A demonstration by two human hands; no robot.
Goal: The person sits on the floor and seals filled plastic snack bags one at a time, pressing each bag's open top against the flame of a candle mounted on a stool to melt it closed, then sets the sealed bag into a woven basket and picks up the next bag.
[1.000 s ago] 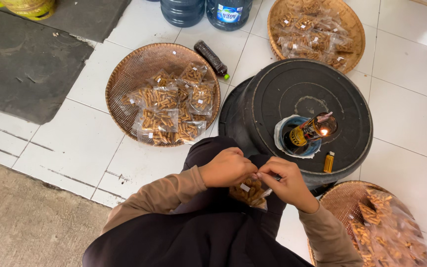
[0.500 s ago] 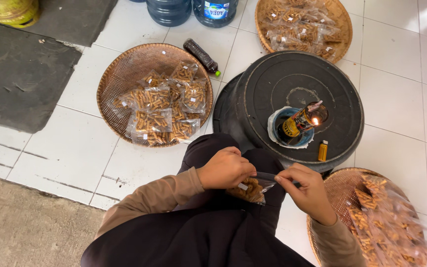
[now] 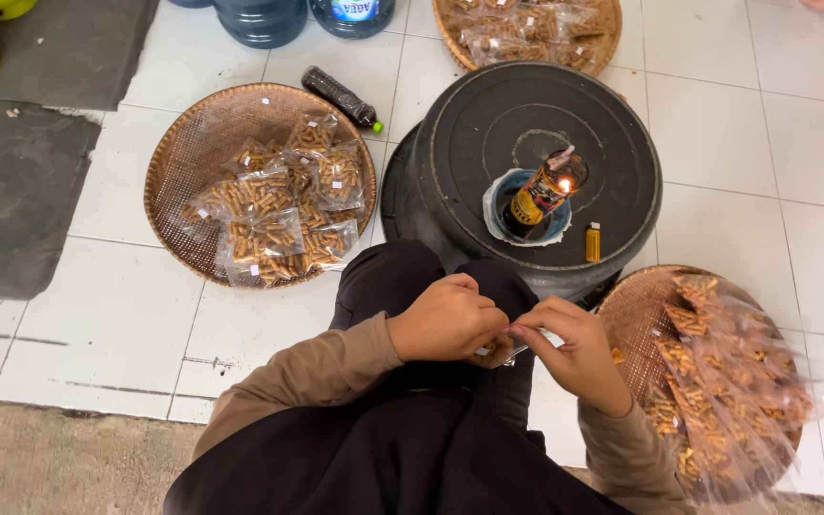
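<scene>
My left hand (image 3: 447, 319) and my right hand (image 3: 574, 351) meet over my lap, both pinching a small clear plastic packet (image 3: 517, 345) of brown snacks; most of the packet is hidden by my fingers. Just ahead stands an upturned black tub (image 3: 612, 143) with a small bottle lamp (image 3: 538, 194) burning on a blue lid, and a yellow lighter (image 3: 592, 242) beside it.
A woven tray (image 3: 183, 157) with several filled snack packets lies at the left. Another woven tray (image 3: 636, 319) of packets sits at my right, a third (image 3: 450, 38) behind the tub. A dark bottle (image 3: 340, 97) and water jugs (image 3: 261, 21) are on the tiled floor.
My right hand pulled out to the right along the packet's edge, then came back in close to my left hand. The view shifted slightly.
</scene>
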